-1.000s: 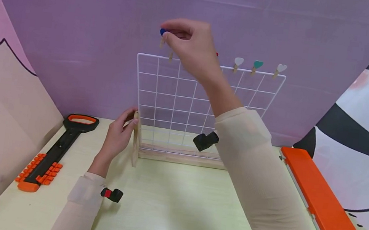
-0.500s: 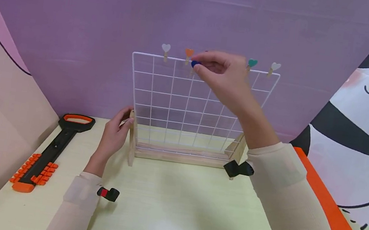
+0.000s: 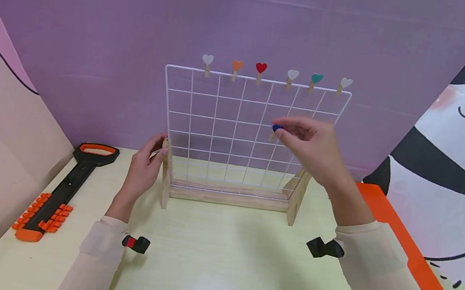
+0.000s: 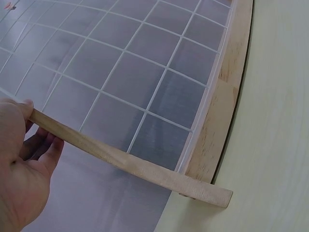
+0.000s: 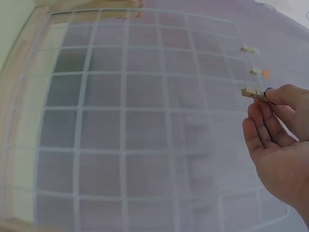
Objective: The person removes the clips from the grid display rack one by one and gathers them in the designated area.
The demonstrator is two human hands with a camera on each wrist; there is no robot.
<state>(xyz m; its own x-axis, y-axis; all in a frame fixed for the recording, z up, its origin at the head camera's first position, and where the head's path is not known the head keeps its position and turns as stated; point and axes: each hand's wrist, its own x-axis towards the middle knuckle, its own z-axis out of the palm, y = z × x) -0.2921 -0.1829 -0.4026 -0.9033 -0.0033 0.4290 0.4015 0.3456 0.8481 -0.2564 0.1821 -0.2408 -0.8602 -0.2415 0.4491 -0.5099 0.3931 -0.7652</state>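
My right hand (image 3: 312, 147) pinches a small wooden clothespin (image 5: 253, 93) with a dark blue heart (image 3: 277, 128) on it, in front of the right half of a white wire grid (image 3: 214, 118). The grid stands upright in a wooden stand (image 3: 226, 198). Fingers and thumb of my left hand (image 3: 146, 163) grip the stand's left upright (image 4: 130, 162) near its top. Along the grid's top wire sit several heart clothespins: white (image 3: 207, 59), orange (image 3: 237, 66), red (image 3: 261, 68), another white (image 3: 293, 75), green (image 3: 316, 79) and a white one (image 3: 346, 83) at the right.
On the table (image 3: 210, 258), a black and orange tool (image 3: 65, 192) with a loop handle lies at the left. An orange flat case (image 3: 399, 238) lies at the right, partly behind my right arm. A purple backdrop (image 3: 117, 53) rises behind the grid.
My right hand has moved from above the grid's upper left, rightward and down, with the blue-heart clothespin still pinched. The red heart has come into full view. My left hand stays on the upright.
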